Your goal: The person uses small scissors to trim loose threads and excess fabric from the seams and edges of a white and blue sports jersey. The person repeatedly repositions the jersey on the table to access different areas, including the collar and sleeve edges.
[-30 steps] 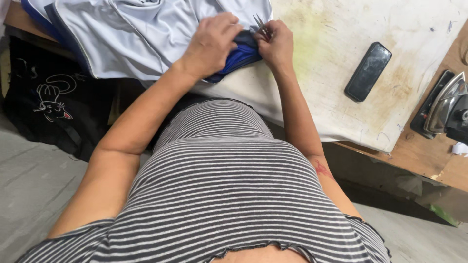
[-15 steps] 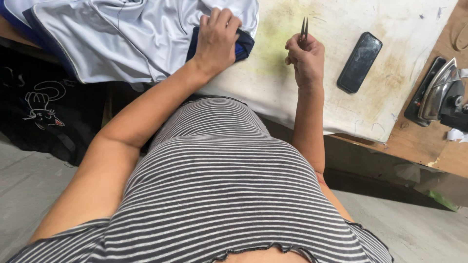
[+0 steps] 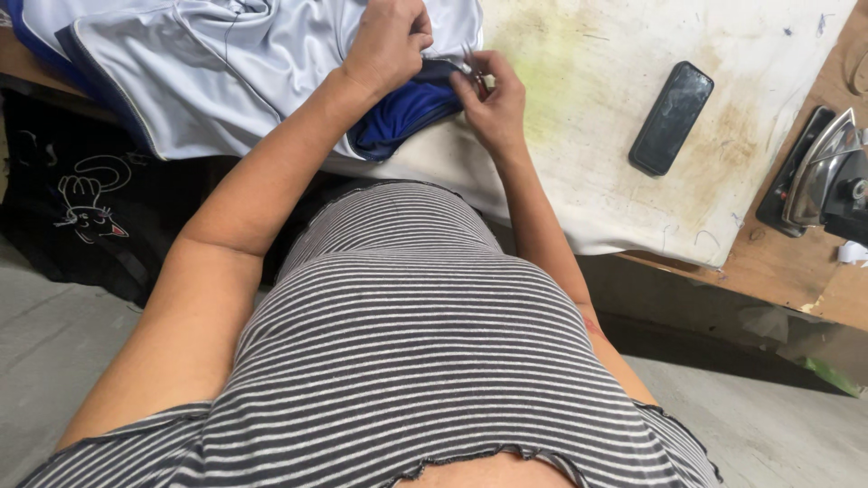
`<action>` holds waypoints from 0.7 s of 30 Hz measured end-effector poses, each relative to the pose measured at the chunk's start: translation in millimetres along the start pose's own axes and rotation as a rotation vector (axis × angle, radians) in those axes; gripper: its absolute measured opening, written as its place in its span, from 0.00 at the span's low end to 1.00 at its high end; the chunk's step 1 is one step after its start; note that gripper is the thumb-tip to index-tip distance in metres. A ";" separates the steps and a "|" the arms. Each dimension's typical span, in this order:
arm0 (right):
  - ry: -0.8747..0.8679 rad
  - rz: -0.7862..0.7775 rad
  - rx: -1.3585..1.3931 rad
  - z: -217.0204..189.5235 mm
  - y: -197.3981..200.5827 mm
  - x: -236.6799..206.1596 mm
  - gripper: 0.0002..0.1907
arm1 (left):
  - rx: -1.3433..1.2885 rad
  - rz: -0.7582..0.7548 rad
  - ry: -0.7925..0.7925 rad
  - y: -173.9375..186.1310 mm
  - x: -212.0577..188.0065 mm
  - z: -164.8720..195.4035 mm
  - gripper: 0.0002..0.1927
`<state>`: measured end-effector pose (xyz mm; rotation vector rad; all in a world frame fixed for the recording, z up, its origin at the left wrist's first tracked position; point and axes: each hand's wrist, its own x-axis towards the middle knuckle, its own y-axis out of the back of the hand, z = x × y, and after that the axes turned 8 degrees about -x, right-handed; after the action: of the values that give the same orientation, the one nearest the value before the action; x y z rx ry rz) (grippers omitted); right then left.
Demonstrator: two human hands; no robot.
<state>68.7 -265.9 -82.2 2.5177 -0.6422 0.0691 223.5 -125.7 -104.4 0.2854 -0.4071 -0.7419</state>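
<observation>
Up at the far edge of the padded table (image 3: 633,117), the left hand (image 3: 387,43) clenches the pale grey garment (image 3: 226,72) at its blue lining (image 3: 402,113). Just right of it, the right hand (image 3: 493,99) pinches small metal snips (image 3: 472,65) against that fabric. Farther right lie a dark phone (image 3: 671,117) and an iron (image 3: 827,176).

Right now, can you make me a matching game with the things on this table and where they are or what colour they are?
Things:
1. phone
2. iron
3. pale grey garment
4. small metal tool

Descriptions:
A. in the right hand
B. under the left hand, with a blue lining
C. black, flat on the stained white cloth
D. at the right edge, on bare wood

Pairs: 1-C, 2-D, 3-B, 4-A
</observation>
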 end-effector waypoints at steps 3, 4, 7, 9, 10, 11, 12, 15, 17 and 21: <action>-0.147 0.011 -0.107 -10.0 13.0 -2.0 0.09 | 0.004 -0.004 -0.088 -3.0 -3.7 4.8 0.05; -0.063 0.040 -0.247 -13.1 14.1 -3.4 0.09 | -0.001 0.000 -0.103 -4.3 -4.3 6.5 0.05; 0.135 0.091 -0.553 -18.4 9.9 -7.4 0.11 | -0.028 0.001 -0.113 -7.1 -4.3 12.1 0.05; 0.191 0.079 -0.611 -17.0 5.6 -8.6 0.12 | -0.071 -0.019 -0.072 -7.3 -3.8 16.0 0.05; 0.176 0.095 -0.607 -15.2 4.3 -8.9 0.12 | -0.063 -0.016 -0.079 -7.0 -3.6 18.2 0.05; 0.162 0.110 -0.603 -12.9 3.5 -9.1 0.12 | -0.054 -0.014 -0.085 -6.3 -3.5 20.5 0.05; 0.149 0.127 -0.599 -10.2 3.5 -9.3 0.13 | -0.044 -0.010 -0.093 -5.8 -3.5 23.0 0.05; 0.119 0.140 -0.607 -4.1 6.2 -13.6 0.13 | -0.099 0.005 -0.089 -3.2 -3.3 31.0 0.06; 0.098 0.160 -0.581 -2.5 7.3 -17.4 0.13 | -0.095 0.010 -0.113 -1.8 -3.0 36.5 0.06; 0.100 0.200 -0.550 -4.4 4.5 -19.8 0.12 | -0.135 -0.022 -0.086 1.1 -2.7 46.2 0.05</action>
<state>49.5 -258.5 -79.7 1.9075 -0.7516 0.0776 201.3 -128.0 -63.8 0.1318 -0.4336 -0.8014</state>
